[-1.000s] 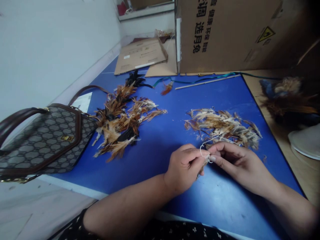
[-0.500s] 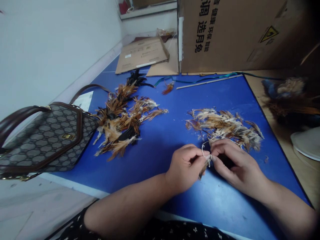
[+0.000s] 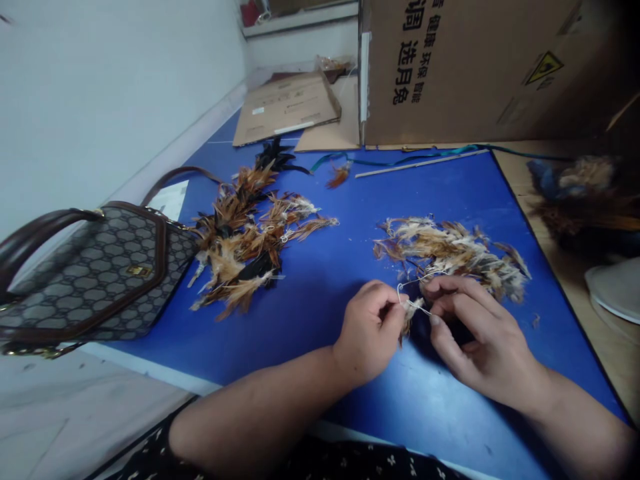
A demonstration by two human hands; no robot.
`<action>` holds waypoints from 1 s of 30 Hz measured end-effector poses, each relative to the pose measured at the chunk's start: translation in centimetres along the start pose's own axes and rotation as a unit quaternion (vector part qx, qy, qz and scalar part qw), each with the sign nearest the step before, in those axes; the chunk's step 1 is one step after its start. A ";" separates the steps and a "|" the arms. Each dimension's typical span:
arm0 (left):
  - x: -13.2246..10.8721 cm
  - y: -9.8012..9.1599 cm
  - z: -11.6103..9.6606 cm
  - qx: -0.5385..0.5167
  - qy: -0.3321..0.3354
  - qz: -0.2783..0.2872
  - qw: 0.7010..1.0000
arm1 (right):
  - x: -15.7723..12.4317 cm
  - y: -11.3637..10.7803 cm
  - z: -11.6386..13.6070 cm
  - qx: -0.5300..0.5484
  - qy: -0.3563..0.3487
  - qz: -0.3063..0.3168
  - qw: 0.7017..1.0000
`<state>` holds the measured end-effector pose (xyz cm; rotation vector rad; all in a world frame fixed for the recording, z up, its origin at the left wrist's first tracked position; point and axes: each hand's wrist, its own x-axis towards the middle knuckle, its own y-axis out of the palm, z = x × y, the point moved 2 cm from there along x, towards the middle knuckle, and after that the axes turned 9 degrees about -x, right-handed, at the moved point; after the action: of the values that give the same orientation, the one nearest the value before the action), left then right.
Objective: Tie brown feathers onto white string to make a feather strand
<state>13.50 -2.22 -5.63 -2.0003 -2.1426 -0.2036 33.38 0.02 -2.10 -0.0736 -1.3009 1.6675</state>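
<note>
My left hand (image 3: 373, 330) is closed, with thumb and forefinger pinching a thin white string (image 3: 399, 292) near a small brown-and-white feather (image 3: 411, 319). The feather hangs between the hands, partly behind my left fingertips. My right hand (image 3: 483, 330) pinches the other part of the string, which runs taut across the gap and loops up over the right forefinger. Just beyond the right hand lies a pile of tan and white feathers (image 3: 445, 247). Whether the string is knotted round the feather is too small to tell.
Brown and black feathers (image 3: 245, 233) lie at the left beside a patterned handbag (image 3: 100, 267). At the back stand a large carton (image 3: 465, 73) and flat cardboard (image 3: 285, 107). A green ribbon (image 3: 395, 160) and thin stick (image 3: 420, 164) lie near the blue table's (image 3: 310, 320) far edge.
My hands have drawn slightly apart, the left going a little left. The string between them now stretches longer, and more of the feather's white end shows.
</note>
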 end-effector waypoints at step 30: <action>-0.5 0.5 -0.1 -0.076 -0.096 0.009 0.992 | 0.0 -0.1 0.8 0.365 0.179 0.099 0.908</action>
<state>14.04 -2.74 -5.65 -2.2055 -2.2861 -0.1830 32.95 -0.52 -1.67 -0.0594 -0.3535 2.0992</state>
